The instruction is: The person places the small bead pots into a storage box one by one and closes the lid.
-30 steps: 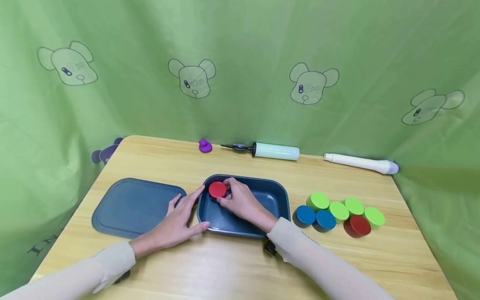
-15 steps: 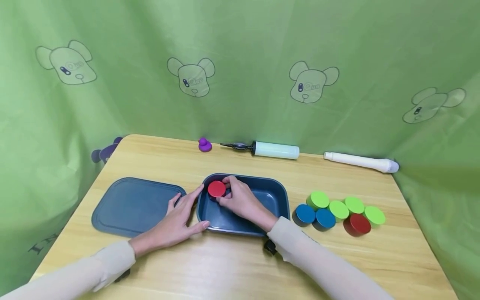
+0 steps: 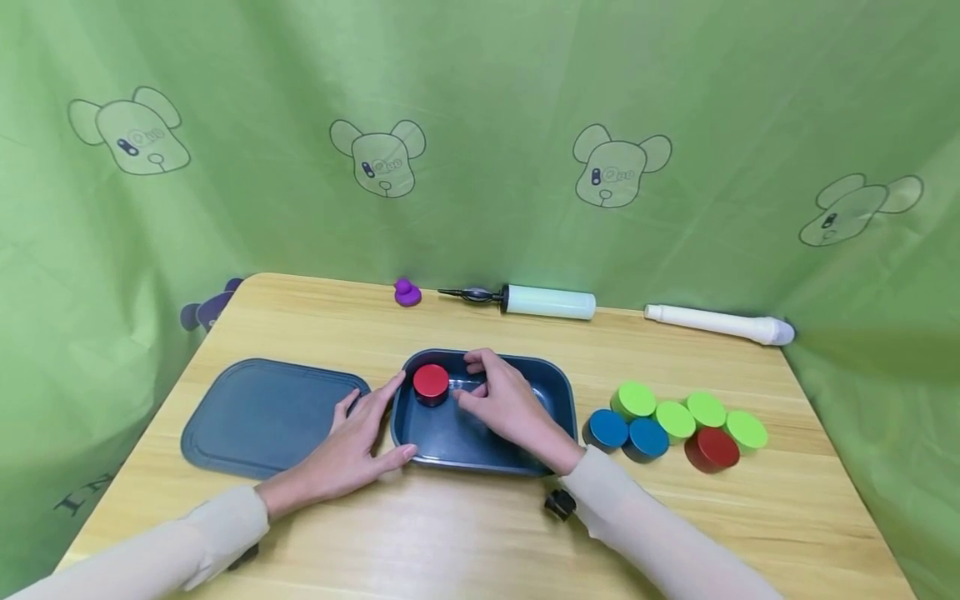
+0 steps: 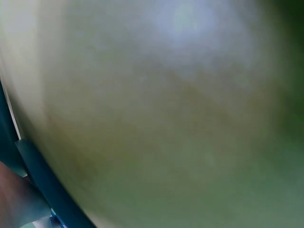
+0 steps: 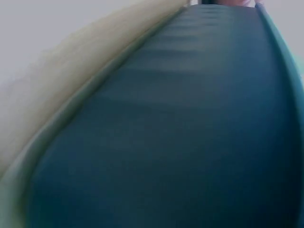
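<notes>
A red-topped round block (image 3: 431,382) stands upright inside the left part of a dark blue rectangular container (image 3: 480,460). My right hand (image 3: 510,407) hovers in the container just to the right of that block, thumb and fingers parted, with a small gap between them and the block. Along the container's left end lies my left hand (image 3: 348,450), its fingers extended; index finger and thumb touch the outer rim. The left wrist view is a blur with a strip of dark blue at lower left. A blurred dark blue surface (image 5: 180,123) fills the right wrist view.
A flat dark blue lid (image 3: 262,417) lies left of the container, partly under the left hand. At right cluster several green blocks (image 3: 635,400), two blue blocks (image 3: 647,439) and a dark red block (image 3: 712,449). Behind are a purple duck (image 3: 407,292), a hand pump (image 3: 547,302) and a white wand (image 3: 720,325).
My right hand has let go of the red-topped block and moved to the right, away from it. The block stays in the container's left part. My left hand keeps its place.
</notes>
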The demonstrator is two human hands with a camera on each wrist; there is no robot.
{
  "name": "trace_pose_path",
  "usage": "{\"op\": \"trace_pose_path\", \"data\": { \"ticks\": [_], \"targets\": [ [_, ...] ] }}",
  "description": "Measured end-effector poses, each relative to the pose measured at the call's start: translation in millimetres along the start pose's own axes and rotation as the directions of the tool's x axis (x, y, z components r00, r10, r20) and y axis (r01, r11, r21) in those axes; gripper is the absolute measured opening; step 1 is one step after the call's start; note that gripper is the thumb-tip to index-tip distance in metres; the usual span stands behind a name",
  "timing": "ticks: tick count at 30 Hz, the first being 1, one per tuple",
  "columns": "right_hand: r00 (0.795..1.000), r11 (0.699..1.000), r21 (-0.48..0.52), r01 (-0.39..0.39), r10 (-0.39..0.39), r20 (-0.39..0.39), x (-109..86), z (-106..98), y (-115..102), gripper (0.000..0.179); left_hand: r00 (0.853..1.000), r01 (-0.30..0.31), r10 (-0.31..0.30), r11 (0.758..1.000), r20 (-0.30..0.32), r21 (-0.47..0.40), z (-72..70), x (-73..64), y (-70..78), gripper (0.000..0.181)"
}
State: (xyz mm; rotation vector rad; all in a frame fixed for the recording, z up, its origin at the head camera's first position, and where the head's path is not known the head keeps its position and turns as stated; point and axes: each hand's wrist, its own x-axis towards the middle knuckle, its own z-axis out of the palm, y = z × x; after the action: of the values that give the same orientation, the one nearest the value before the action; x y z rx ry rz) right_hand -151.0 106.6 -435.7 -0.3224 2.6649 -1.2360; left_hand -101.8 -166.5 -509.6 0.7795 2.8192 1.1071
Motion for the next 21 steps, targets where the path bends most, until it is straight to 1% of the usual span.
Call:
{"op": "trace_pose_path", "data": {
  "ticks": [6,12,17,21],
  "targets": [
    [0.999,1.000,0.011,-0.002,0.002,-0.039,-12.2,-16,2,0.055,1.000,-0.006,0.006,1.000,-0.004,0.008,-0.8,0.3,1.3,0.101],
    [0.998,1.000,0.019,0.018,-0.017,-0.067,-26.5,-32,9,0.053,1.000,-0.016,0.016,1.000,-0.009,0.017,-1.2,0.1,1.6,0.102],
    [0.995,0.999,0.018,0.047,-0.045,-0.092,-40.9,-50,13,0.052,1.000,-0.018,0.018,1.000,-0.007,0.015,-0.8,0.7,1.5,0.102],
    [0.989,0.998,0.020,0.056,-0.053,-0.138,-53.4,-67,16,0.049,1.000,-0.017,0.017,1.000,-0.008,0.015,-0.8,0.2,1.6,0.102]
  ]
}}
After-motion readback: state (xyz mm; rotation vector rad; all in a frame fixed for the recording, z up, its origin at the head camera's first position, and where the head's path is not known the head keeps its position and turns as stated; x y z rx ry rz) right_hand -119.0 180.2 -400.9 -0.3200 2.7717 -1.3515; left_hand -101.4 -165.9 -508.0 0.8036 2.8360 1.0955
